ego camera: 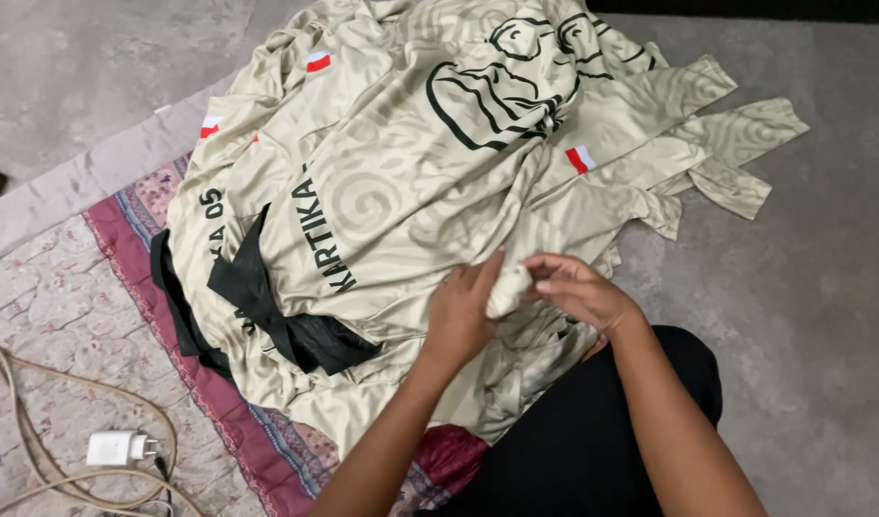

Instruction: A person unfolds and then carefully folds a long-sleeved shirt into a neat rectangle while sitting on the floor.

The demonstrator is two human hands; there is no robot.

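A heap of beige jerseys (411, 163) with swirl patterns, black lettering and small red-and-white patches lies on the floor in front of me. Black collar and trim pieces (267, 306) show at its lower left. My left hand (462, 311) and my right hand (575, 290) meet at the near edge of the heap. Both pinch a bunched fold of beige jersey fabric (509, 287) between them. My black-clad leg (593, 431) sits below the hands, partly under the cloth.
A maroon patterned blanket (258, 440) and a pale floral mat (56, 316) lie under the heap at the left. A white charger plug (116, 447) with beige cables (28, 421) rests at the lower left. Grey floor (803, 287) extends to the right.
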